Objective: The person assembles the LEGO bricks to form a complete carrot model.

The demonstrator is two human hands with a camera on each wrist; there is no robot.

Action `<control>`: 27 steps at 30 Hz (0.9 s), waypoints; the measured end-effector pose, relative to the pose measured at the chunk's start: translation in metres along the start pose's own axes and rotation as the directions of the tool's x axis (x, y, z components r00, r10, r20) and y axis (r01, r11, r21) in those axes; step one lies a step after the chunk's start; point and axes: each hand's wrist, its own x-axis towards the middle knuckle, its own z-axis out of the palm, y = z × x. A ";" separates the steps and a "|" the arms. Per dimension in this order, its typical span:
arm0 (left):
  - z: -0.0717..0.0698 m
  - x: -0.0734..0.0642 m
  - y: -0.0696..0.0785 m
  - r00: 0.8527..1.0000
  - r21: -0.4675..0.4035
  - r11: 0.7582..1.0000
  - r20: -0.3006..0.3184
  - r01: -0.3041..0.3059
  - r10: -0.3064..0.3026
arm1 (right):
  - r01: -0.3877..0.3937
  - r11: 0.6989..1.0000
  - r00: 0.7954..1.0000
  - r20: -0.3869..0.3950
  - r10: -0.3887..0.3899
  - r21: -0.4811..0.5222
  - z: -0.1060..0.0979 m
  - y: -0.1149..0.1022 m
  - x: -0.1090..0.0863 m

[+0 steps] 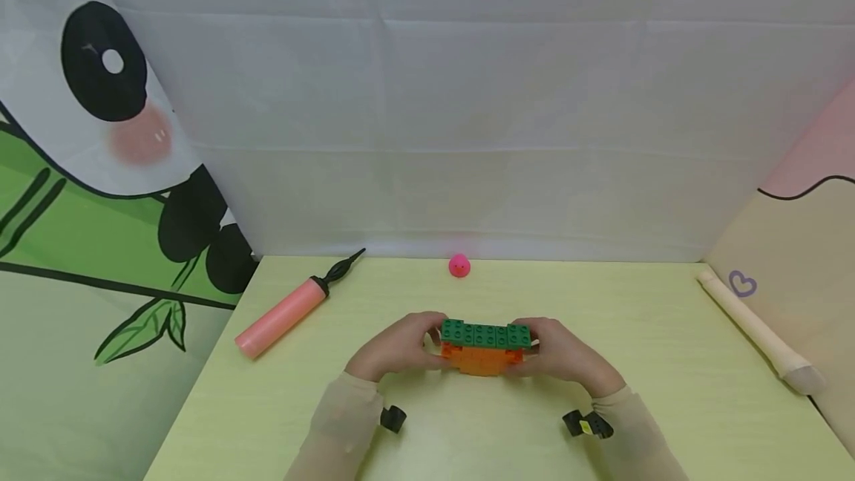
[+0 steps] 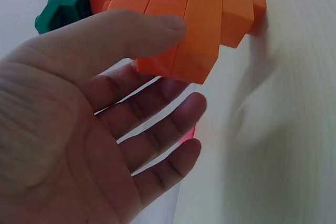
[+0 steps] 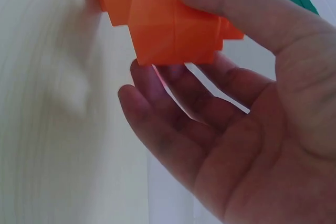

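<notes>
Between the two hands is a toy-brick model (image 1: 482, 362), orange below with studded green bricks (image 1: 485, 335) along its top. My left hand (image 1: 404, 347) holds its left end, and my right hand (image 1: 564, 351) grips the right end. In the left wrist view the thumb presses on an orange brick (image 2: 202, 30), with the fingers behind it partly hidden. The right wrist view likewise has the thumb lying over the orange bricks (image 3: 157, 30) and fingers curving behind. A shadow lies beside the model on the table surface; whether its base touches the table I cannot tell.
A pink hand pump (image 1: 283, 318) with a black nozzle lies to the left on the pale table (image 1: 427, 444). A small pink ball-like toy (image 1: 459, 266) sits at the back edge. Along the right edge lies a long beige roll (image 1: 755, 325). White fabric (image 1: 467, 132) rises behind.
</notes>
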 end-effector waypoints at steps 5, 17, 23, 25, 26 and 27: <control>-0.003 -0.004 -0.002 1.000 0.000 1.000 0.010 -0.008 0.008 | 0.005 1.000 1.000 0.022 -0.006 0.021 -0.007 0.001 -0.007; -0.005 -0.007 -0.007 0.999 -0.041 0.998 0.014 -0.047 0.047 | 0.019 1.000 1.000 -0.014 -0.019 0.020 -0.007 0.003 -0.014; -0.005 -0.009 -0.008 0.999 -0.088 0.995 -0.012 -0.047 0.046 | 0.010 1.000 0.997 -0.070 -0.010 0.006 -0.003 0.006 -0.012; -0.005 -0.010 -0.009 0.999 -0.103 0.993 -0.023 -0.050 0.047 | 0.008 1.000 0.996 -0.089 -0.008 0.010 -0.001 0.006 -0.011; -0.005 -0.010 -0.010 0.998 -0.112 0.992 -0.030 -0.054 0.051 | 0.004 1.000 0.995 -0.099 -0.003 0.015 0.000 0.006 -0.011; -0.005 -0.010 -0.011 0.998 -0.124 0.991 -0.037 -0.056 0.052 | -0.002 1.000 0.994 -0.109 0.004 0.020 0.001 0.006 -0.011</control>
